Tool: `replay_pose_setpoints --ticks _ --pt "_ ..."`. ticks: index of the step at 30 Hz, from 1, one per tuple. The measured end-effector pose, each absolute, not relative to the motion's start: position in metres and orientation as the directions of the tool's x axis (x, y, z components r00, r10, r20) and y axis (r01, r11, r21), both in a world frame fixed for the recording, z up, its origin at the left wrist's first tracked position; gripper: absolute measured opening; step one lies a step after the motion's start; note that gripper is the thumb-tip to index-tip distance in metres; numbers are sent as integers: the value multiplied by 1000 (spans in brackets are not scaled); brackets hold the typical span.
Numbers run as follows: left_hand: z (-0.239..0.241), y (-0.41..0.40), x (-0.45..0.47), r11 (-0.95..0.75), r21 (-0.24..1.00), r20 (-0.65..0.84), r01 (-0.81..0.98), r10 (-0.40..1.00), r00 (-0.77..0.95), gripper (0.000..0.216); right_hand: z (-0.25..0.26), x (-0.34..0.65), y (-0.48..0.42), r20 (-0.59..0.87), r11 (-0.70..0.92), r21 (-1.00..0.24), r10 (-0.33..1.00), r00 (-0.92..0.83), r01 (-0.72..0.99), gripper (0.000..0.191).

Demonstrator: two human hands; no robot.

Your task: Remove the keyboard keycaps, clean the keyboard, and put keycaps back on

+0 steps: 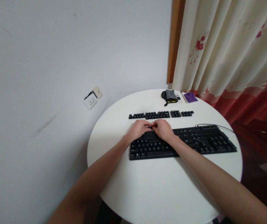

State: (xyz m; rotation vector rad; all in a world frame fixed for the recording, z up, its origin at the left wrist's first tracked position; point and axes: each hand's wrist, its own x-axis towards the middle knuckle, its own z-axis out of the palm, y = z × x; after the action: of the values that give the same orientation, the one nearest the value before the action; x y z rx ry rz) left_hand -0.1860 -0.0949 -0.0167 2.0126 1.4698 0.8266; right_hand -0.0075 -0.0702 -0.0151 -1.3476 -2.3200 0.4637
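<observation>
A black keyboard (161,154) lies on the white round table, with bare key positions showing in its upper rows. My left hand (138,130) and my right hand (163,129) meet above its back left edge, fingers closed in a pinch. Between the fingertips is a small black keycap (150,127), mostly covered by the fingers. Just beyond my hands, loose black keycaps (158,115) stand in rows, split into several groups. My right forearm crosses over the middle of the keyboard.
At the back of the table (124,174) lie a grey and black pouch (171,95), a purple cloth (190,97) and small tools. The keyboard cable (224,127) runs off the right edge. A wall with a socket (90,101) is on the left, a curtain (229,62) on the right.
</observation>
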Motion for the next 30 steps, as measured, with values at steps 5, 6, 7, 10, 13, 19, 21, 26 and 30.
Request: replay_pose_setpoints --ticks 5,6,7,10,13,19,21,26,30 --pt "-14 -96 -191 -296 708 169 641 952 253 13 -16 -8 -69 186 472 -500 877 -442 726 15" --pt "-13 -97 -192 -315 700 176 641 946 273 13 -16 -7 -69 188 472 -503 877 -442 724 18" --pt "-12 -97 -193 -335 691 183 641 938 294 14 -15 -6 -69 190 472 -505 877 -441 722 20" --pt "-11 -99 -197 -385 659 198 646 917 345 18 -12 -3 -69 201 477 -509 875 -440 716 24" --pt "-9 -99 -200 -405 631 206 662 910 360 19 -5 5 -69 213 502 -543 858 -468 673 25" --pt "9 -109 -200 -300 689 160 660 951 265 12 13 23 -72 224 583 -671 749 -624 458 19" --pt "19 -116 -197 -256 728 101 636 958 269 13 19 27 -74 202 593 -688 711 -673 419 18" --pt "31 -131 -187 -276 738 -16 616 905 425 17 27 32 -81 87 588 -724 597 -798 360 16" --pt "27 -132 -185 -317 734 -36 600 864 501 16 28 33 -85 28 566 -743 559 -829 357 15"
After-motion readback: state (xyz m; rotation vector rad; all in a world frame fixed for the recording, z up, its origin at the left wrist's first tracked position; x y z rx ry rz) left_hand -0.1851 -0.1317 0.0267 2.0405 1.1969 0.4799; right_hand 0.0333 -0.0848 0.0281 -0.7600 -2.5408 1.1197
